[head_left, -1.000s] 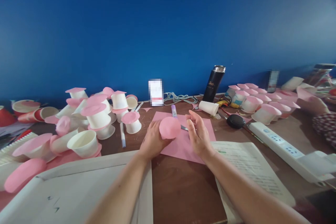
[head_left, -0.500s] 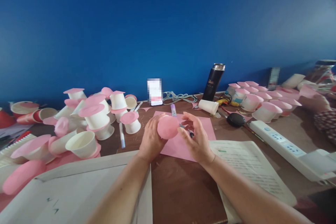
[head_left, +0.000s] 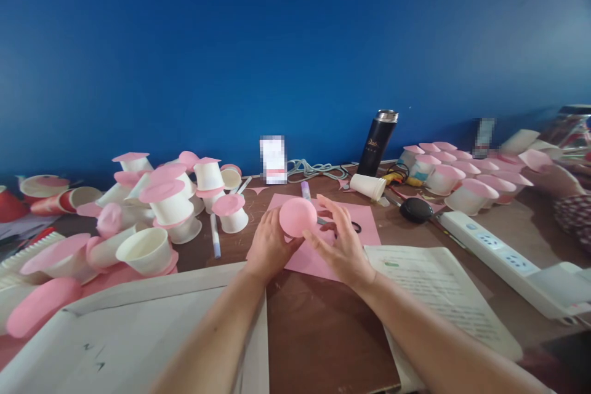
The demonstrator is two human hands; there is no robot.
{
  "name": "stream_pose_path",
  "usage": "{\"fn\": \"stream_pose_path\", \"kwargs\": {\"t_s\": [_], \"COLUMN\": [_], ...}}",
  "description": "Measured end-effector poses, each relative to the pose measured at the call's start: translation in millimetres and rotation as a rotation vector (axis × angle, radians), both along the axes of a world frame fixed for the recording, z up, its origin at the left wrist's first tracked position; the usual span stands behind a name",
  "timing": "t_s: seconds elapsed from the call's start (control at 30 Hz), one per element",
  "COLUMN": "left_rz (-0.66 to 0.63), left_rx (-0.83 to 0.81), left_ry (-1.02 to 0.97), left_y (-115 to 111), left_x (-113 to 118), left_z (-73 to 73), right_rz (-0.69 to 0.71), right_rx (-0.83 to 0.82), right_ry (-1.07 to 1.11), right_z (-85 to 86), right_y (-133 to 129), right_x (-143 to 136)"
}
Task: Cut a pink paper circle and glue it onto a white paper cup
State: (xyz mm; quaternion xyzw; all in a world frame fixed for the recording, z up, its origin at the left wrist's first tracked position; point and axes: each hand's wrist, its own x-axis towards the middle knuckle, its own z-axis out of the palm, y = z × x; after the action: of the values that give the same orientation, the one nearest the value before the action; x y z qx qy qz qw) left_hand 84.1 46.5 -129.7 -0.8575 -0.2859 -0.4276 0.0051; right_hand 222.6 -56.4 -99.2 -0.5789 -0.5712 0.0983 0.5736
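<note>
My left hand [head_left: 269, 245] is closed around the side of a round pink paper piece [head_left: 298, 217], whose flat face is turned toward me. Whatever lies under that face is hidden by it and by my fingers. At its right edge is my right hand [head_left: 339, 243], fingers spread and curved, with a fingertip at or very near the rim; contact is hard to tell. Behind that hand, scissors [head_left: 355, 227] with dark handles lie partly covered on a sheet of pink paper [head_left: 369, 225]. A glue stick [head_left: 305, 190] with a purple part is just beyond.
Paper cups with pink tops [head_left: 168, 203] crowd the left. More such cups [head_left: 475, 197] stand at right, near another person's hand [head_left: 561, 180]. Around me are a black thermos [head_left: 377, 144], a tipped cup [head_left: 367, 186], a power strip [head_left: 489, 246], an open booklet [head_left: 434, 295] and a phone [head_left: 273, 160].
The round pink piece has tilted its face and shifted slightly right and up. My right hand has turned a little, exposing more of the scissors. The other person's hand has moved slightly.
</note>
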Motion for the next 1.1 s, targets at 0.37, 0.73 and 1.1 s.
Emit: {"fn": "stream_pose_path", "kwargs": {"t_s": [0.37,0.73,1.1], "left_rz": [-0.074,-0.148,-0.166], "left_rx": [-0.117,-0.09,-0.105], "left_ry": [0.069,0.14,0.145], "left_y": [-10,-18,-17], "left_x": [4,7,8], "left_z": [8.1,8.2,5.8], "right_rz": [-0.052,-0.091,-0.122], "right_rx": [0.05,0.003,0.032], "right_ry": [-0.349,-0.37,-0.536], "right_z": [5.9,2.0,8.6], "right_y": [-3,-1,-4], "right_x": [5,6,4]}}
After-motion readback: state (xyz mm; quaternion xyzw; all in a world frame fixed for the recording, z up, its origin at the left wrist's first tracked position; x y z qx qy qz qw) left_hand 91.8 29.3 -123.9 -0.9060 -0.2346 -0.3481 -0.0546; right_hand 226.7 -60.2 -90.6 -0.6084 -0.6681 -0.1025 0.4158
